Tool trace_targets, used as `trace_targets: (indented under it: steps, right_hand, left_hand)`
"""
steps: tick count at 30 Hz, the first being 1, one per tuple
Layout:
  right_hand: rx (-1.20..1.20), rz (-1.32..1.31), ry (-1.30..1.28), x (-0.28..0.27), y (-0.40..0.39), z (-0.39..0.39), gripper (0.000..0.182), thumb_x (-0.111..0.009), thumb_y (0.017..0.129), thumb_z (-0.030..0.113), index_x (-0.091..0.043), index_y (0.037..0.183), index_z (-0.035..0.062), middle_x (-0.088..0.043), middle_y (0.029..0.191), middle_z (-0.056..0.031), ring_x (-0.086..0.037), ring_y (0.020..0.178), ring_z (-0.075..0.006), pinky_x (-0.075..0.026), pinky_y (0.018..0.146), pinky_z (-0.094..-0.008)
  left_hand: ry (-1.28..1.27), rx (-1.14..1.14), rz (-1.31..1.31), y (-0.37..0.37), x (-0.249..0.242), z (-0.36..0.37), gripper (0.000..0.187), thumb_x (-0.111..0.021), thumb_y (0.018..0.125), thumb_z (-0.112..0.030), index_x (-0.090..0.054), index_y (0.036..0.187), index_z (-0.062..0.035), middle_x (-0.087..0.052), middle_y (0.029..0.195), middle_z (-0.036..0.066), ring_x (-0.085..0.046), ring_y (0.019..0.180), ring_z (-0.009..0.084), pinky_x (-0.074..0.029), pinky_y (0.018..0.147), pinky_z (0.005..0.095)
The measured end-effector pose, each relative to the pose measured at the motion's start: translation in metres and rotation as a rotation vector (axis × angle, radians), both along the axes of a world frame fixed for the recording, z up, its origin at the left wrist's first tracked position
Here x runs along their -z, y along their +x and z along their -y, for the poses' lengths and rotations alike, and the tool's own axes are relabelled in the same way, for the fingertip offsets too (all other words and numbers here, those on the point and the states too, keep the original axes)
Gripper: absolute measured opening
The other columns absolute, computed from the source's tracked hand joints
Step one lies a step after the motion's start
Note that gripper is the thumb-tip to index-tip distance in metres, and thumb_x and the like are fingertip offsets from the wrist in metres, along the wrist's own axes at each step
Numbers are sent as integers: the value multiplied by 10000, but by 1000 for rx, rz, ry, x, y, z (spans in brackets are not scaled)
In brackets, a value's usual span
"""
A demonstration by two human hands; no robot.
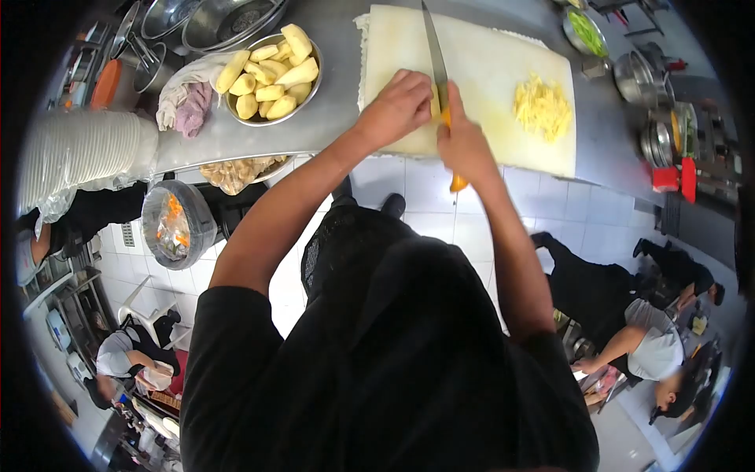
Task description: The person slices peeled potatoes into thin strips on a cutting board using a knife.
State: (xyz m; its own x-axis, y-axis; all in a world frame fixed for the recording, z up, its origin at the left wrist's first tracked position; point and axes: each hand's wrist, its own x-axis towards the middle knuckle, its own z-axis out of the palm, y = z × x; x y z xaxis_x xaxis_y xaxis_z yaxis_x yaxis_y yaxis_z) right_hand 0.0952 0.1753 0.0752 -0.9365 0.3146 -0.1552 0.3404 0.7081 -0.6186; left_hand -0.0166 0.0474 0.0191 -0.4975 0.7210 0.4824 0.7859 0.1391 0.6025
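My right hand (465, 148) is wrapped round the yellow-orange handle of a kitchen knife (434, 46). The blade points away from me over a white cutting board (487, 47). Just left of the blade, the curled fingers of my left hand (403, 104) press on a pale yellow peeled potato piece (436, 102), mostly hidden by the fingers. A heap of thin yellow strips (543, 108) lies on the board's right side. To the left, a metal bowl (316, 93) holds several peeled, potato-like pieces (271, 72).
A cloth (187, 94) lies beside the bowl, with stacked plastic-wrapped containers (90, 149) further left. A lined waste bin (177, 224) stands below the counter. Metal bowls (641, 75) line the right side. Co-workers (653, 346) are behind me on both sides.
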Motion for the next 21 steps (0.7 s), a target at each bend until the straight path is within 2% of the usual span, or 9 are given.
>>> trace_targets:
  steps: [1,4,7,10,13,14,17,20,21]
  right_hand:
    - [-8,-15,7,-4,-4,-3,717,-485,923,73,-183,1571,127,-645,767,-323,-615,665,-518,-504,700,-544]
    - [60,244,-182,-48,-9,-1,711,-467,891,61,-199,1549,56,-648,823,-345,-633,805,-519,-479,798,-586]
    - [-9,228,-73,-60,25,11,725,-475,895,62,-180,1557,56,-655,838,-339,-639,839,-512,-484,828,-567]
    - [-11,185,23,-65,55,30,724,-459,931,60,-152,1585,113,-668,839,-304,-662,747,-447,-511,780,-507]
    - [38,345,-25,-67,52,41,735,-462,926,50,-137,1584,100,-664,825,-305,-660,771,-454,-505,796,-517]
    - [41,295,-46,-55,50,39,743,-465,924,47,-130,1585,99,-664,815,-299,-651,743,-468,-502,764,-529]
    - [20,76,42,-5,29,25,737,-450,925,56,-140,1591,116,-659,805,-292,-645,651,-429,-515,703,-501]
    - [35,97,-99,-8,-1,-2,727,-441,927,79,-153,1592,128,-657,765,-259,-637,566,-358,-528,644,-453]
    - [66,144,-179,-22,-3,-2,731,-452,915,81,-164,1586,116,-656,786,-285,-635,619,-409,-520,671,-486]
  left_hand:
    - [4,12,4,2,1,0,194,-667,786,-5,-592,964,-18,-602,1081,102,-549,1048,314,-486,907,401]
    - [4,18,-1,-2,-1,0,188,-668,788,-9,-592,959,-18,-602,1082,104,-549,1051,314,-485,911,397]
    - [25,14,-4,0,-1,-1,173,-667,793,-12,-591,948,-18,-601,1083,103,-547,1055,314,-485,913,394]
    - [14,-2,9,0,-2,-1,163,-666,795,-15,-590,939,-18,-598,1084,102,-546,1056,314,-486,912,395]
    - [1,-14,22,2,-1,-1,163,-668,793,-17,-589,935,-20,-597,1084,103,-545,1053,315,-487,907,397]
    - [2,-20,18,1,-1,-2,164,-668,792,-17,-588,935,-20,-597,1084,103,-545,1052,316,-487,904,397]
    - [16,-2,-6,-1,-2,-1,171,-672,784,-11,-586,932,-22,-597,1083,106,-546,1049,318,-487,903,397]
    - [56,-7,-27,-2,0,-3,123,-652,772,-8,-604,885,-11,-583,996,94,-551,1005,297,-505,875,382]
    - [47,5,-18,-2,-1,-3,147,-660,772,-3,-598,905,-15,-589,1025,100,-552,1016,304,-499,885,387]
